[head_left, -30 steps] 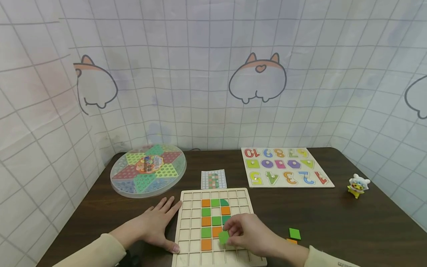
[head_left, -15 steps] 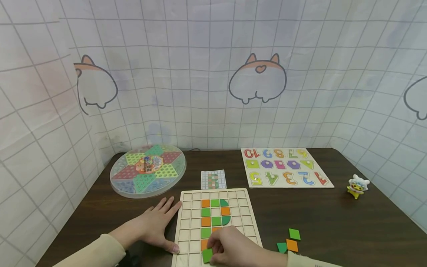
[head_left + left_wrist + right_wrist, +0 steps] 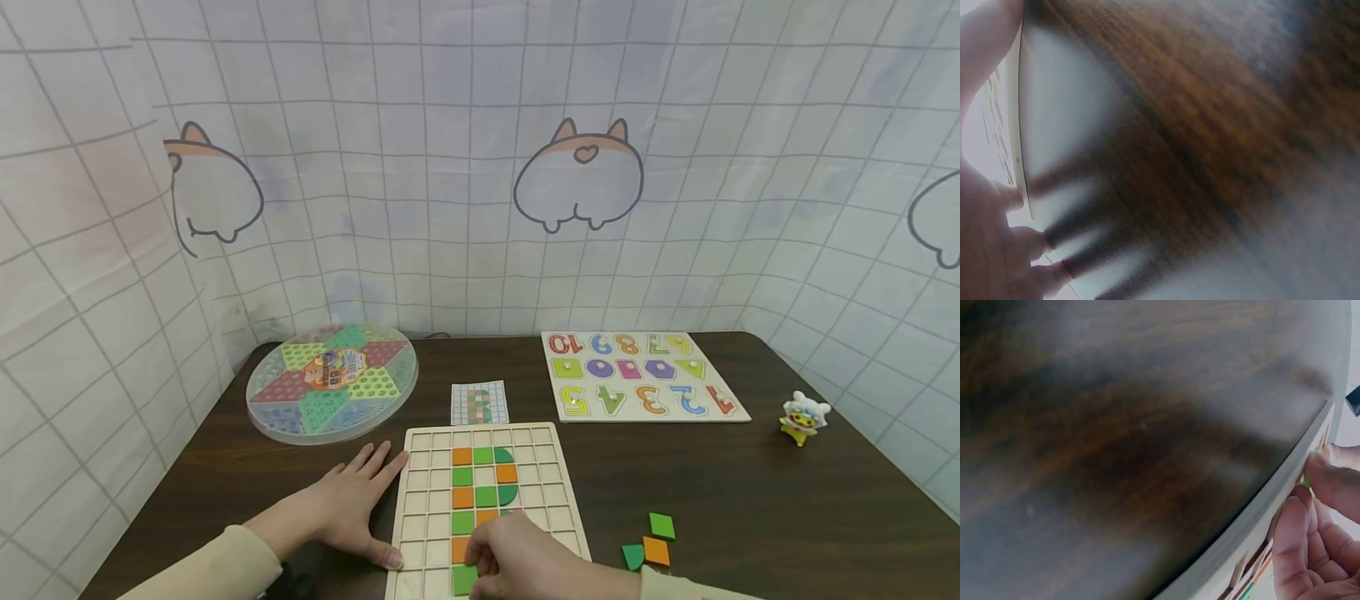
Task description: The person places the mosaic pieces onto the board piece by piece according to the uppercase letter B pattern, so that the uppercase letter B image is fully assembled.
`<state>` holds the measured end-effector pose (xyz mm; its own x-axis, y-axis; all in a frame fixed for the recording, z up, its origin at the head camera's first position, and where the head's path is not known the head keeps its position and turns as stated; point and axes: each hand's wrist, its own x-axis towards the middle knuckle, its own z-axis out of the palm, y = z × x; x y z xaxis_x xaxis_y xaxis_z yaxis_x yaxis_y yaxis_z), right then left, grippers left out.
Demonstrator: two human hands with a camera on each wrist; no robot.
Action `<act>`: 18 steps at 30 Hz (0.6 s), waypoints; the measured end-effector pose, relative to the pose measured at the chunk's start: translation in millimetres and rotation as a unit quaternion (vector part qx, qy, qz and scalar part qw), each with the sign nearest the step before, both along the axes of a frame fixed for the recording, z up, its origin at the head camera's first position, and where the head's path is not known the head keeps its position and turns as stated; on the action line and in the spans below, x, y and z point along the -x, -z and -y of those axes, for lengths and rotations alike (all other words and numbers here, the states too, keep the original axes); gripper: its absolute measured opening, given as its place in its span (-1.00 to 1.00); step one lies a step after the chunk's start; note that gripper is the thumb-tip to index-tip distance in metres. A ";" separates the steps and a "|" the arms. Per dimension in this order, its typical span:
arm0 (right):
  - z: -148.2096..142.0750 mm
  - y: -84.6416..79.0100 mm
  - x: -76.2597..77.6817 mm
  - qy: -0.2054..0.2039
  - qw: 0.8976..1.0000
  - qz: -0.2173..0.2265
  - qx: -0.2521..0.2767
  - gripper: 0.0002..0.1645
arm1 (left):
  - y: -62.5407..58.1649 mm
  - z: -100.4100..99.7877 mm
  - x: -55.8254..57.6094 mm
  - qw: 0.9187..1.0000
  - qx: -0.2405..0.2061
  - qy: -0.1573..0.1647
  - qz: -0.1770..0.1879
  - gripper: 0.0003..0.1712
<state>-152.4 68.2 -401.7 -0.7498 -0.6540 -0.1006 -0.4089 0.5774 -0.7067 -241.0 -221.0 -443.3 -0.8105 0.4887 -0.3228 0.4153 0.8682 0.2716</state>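
A wooden grid board (image 3: 415,528) lies in front of me, with orange squares, green squares and dark green rounded pieces set in its cells. My right hand (image 3: 525,562) is over the lower part of the board, its thumb and fingers pinching a green square tile (image 3: 462,581). That tile lies flat at a cell below the column's lowest orange tile (image 3: 459,550). In the right wrist view only a green sliver (image 3: 1307,481) shows between the fingertips. My left hand (image 3: 348,508) rests on the table with fingers spread, index finger and thumb at the board's left edge.
Right of the board lie loose tiles: a green square (image 3: 662,526), an orange square (image 3: 656,551) and a dark green rounded piece (image 3: 633,557). Behind the board are a pattern card (image 3: 480,404), a round star-patterned game board (image 3: 333,383), a number puzzle (image 3: 637,379) and a small figurine (image 3: 804,419).
My right hand has carried the green square tile down and left across the board, and the tile has gone from tilted to flat at a lower cell. The left hand has stayed still.
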 end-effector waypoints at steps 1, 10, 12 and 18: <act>0.3 0.5 -0.4 0.001 1.000 -0.002 0.001 -0.85 | -1.2 -0.3 -0.8 1.000 0.000 0.000 0.001 0.62; 2.0 0.7 -2.1 0.003 1.000 -0.009 -0.008 -0.85 | -30.1 -12.0 -17.0 1.000 0.010 -0.004 0.010 0.54; 1.9 -0.3 -2.3 0.003 1.000 -0.004 -0.008 -0.86 | -31.8 -12.8 -17.3 1.000 0.014 -0.002 0.012 0.54; 4.6 -0.1 -3.8 0.007 0.999 -0.043 -0.019 -0.86 | -15.8 -6.1 -7.6 1.000 0.004 0.005 0.008 0.60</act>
